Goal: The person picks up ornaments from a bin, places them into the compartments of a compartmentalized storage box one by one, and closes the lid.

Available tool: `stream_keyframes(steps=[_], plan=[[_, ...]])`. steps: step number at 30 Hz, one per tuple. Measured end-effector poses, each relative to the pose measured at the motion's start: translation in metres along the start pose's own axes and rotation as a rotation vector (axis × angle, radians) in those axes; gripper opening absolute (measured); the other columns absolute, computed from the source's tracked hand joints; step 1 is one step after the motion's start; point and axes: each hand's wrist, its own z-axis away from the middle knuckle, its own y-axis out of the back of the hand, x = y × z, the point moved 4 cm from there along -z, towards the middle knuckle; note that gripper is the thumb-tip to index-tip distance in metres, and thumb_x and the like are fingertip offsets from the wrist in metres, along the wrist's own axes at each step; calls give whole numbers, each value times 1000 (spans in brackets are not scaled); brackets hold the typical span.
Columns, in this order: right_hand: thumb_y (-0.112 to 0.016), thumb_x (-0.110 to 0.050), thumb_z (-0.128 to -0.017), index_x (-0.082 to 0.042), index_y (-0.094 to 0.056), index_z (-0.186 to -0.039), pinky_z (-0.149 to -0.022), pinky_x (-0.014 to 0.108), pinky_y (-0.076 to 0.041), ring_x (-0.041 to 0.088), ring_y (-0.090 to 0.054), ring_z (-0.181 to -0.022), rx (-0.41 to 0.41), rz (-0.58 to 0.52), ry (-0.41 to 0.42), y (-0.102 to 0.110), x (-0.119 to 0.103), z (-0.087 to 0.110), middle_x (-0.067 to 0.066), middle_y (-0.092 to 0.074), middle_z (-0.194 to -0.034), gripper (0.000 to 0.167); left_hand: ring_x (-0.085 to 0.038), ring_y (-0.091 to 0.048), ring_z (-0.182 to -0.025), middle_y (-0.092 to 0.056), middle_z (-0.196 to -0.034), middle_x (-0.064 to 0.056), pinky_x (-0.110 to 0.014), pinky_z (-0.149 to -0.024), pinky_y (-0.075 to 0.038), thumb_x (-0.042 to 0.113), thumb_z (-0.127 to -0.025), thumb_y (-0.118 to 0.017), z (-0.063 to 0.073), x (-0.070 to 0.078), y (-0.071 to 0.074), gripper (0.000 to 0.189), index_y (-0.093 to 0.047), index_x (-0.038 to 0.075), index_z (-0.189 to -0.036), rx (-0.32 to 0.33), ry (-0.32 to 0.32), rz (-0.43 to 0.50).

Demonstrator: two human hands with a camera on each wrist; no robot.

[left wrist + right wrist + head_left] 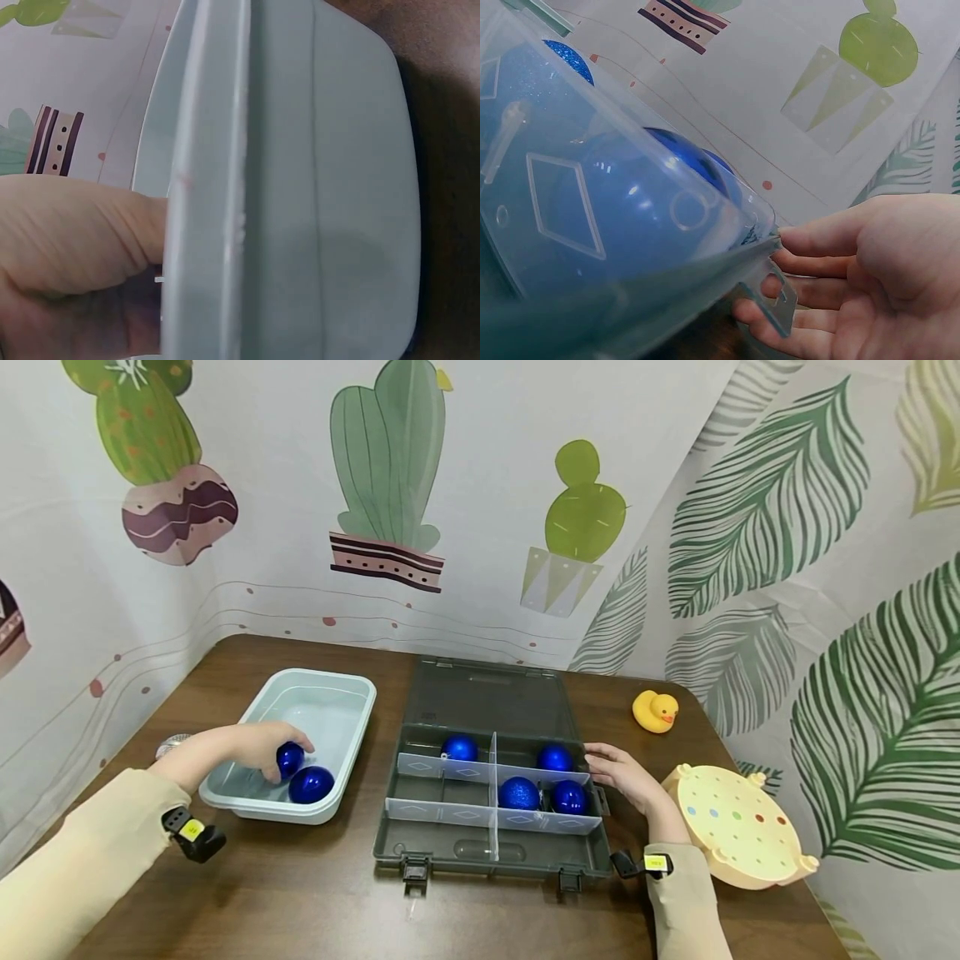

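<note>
My left hand [262, 747] reaches into the pale blue basin [360, 727] and grips a shiny blue bauble [289, 758]. Another blue bauble [311, 785] lies beside it on the basin floor. In the left wrist view the basin's wall [352, 180] hides my fingertips and the baubles. At the right side of the dark, transparent divided box [435, 852], my right hand [622, 774] touches the rim and outer wall with fairly straight fingers. Blue baubles sit in its compartments: one [460, 747] back left, one [555, 757] back right, and a glittery one [519, 793] beside a smooth one [569, 797] middle right.
The box's lid [487, 693] lies folded back toward the wall. A yellow rubber duck [655, 711] stands at the back right. Near my right forearm is a round cream pegged toy [738, 827]. Partly behind my left forearm lies a silvery object [172, 743].
</note>
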Motion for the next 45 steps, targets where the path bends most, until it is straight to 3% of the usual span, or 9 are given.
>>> stream_keyframes(steps=[4,12,19,25,31,35,45], plan=[[-44,-13,-102,18,-30,-141,-94,24,-49,11,-57,-110,0,0,1,0,0,0,39,-35,-143,52,-43,-55,-115,-60,-121,-27,-59,-98,-45,-4,-71,-77,0,-1,4,53,-59,-9,-121,69,-28,1],[-43,-13,-102,18,-29,-142,-95,24,-49,13,-57,-111,4,2,-3,0,-1,0,39,-34,-144,52,-40,-58,-115,-63,-123,-23,-55,-96,-47,11,-76,-82,2,2,19,54,-61,-4,-123,269,-121,-25],[-44,-13,-102,17,-29,-142,-99,30,-49,24,-54,-120,6,15,-2,1,-1,1,39,-33,-145,52,-40,-58,-118,-65,-124,-19,-55,-97,-47,18,-77,-84,6,20,37,53,-64,1,-123,463,-193,0],[-44,-14,-102,17,-29,-142,-100,32,-49,25,-55,-119,3,18,1,1,-2,1,39,-34,-144,52,-35,-63,-110,-68,-120,-17,-51,-91,-52,19,-75,-85,-1,36,43,52,-66,2,-121,599,-229,12],[-44,-13,-102,18,-30,-141,-93,23,-50,11,-58,-109,-3,0,8,-1,-1,1,39,-37,-141,52,-35,-64,-111,-66,-124,-17,-51,-89,-54,29,-80,-81,-11,61,44,54,-64,7,-126,623,-216,70],[-44,-13,-102,18,-30,-140,-91,20,-50,6,-58,-104,-2,-6,11,-1,-1,2,39,-38,-140,51,-32,-62,-112,-66,-126,-13,-49,-91,-54,30,-81,-80,-22,83,38,54,-63,9,-127,609,-251,130],[-44,-13,-103,17,-29,-142,-103,37,-48,29,-52,-123,6,28,1,-2,-3,2,38,-34,-144,52,-16,-61,-89,-68,-119,-7,-31,-78,-55,30,-77,-83,-47,131,16,54,-66,12,-125,569,-338,167]])
